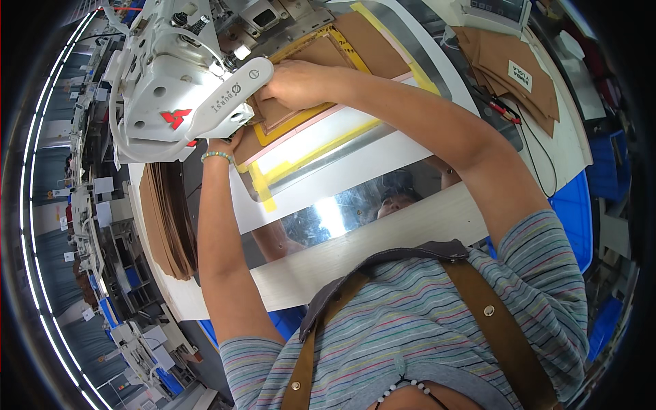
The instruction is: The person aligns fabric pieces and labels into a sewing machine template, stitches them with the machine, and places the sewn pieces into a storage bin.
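My right hand [295, 83] lies on a brown panel [321, 56] that sits within a yellow-edged template frame [301, 123]. Its fingers stretch toward the white sewing machine head [160, 85], and the tips pass partly behind the machine's light-coloured arm cover [229, 96]. At the frame's near left corner is my left hand [225, 145], with a beaded bracelet at the wrist. The machine head hides most of its fingers, so their grip does not show. Under the frame is a white sheet [362, 133] with yellow tape strips [321, 152] along its edges.
Left of my left forearm stands a stack of brown panels [167, 222]. More brown pieces [512, 72] lie at the far right, near red-handled pliers [506, 113] and a black cable [540, 164]. A shiny metal plate [342, 212] borders the pale table edge [383, 239]. A blue bin [572, 219] stands right.
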Demonstrator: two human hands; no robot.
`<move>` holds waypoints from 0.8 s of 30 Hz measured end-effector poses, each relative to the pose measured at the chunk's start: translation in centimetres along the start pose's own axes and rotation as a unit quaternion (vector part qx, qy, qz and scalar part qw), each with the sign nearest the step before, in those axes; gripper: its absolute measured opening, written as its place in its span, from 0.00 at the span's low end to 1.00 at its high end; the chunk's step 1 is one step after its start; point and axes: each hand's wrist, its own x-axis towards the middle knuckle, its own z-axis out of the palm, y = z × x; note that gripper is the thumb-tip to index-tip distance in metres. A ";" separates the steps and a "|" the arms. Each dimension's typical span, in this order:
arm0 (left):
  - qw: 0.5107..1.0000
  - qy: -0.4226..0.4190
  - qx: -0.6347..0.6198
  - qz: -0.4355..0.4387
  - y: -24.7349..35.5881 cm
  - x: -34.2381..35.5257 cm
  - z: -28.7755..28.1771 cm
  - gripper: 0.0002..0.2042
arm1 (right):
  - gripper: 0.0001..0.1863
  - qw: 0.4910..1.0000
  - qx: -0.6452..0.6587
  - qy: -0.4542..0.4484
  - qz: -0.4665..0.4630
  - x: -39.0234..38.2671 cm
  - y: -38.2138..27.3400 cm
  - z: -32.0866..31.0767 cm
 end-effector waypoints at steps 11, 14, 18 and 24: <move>0.988 0.127 -0.087 -0.013 4.1 -2.9 -0.5 0.15 | 0.23 0.994 -0.090 0.004 -0.055 -0.1 1.2 1.8; 0.988 0.115 -0.092 -0.050 6.2 -4.1 -1.6 0.15 | 0.22 0.995 -0.078 0.002 -0.069 -0.5 1.2 2.0; 0.992 0.107 -0.051 -0.045 8.0 -6.0 -2.8 0.15 | 0.21 0.994 -0.061 -0.005 -0.088 -1.1 0.6 2.0; 0.993 0.112 -0.008 0.047 11.0 -10.0 -4.5 0.15 | 0.15 0.993 -0.035 0.010 -0.111 -2.3 -0.6 1.7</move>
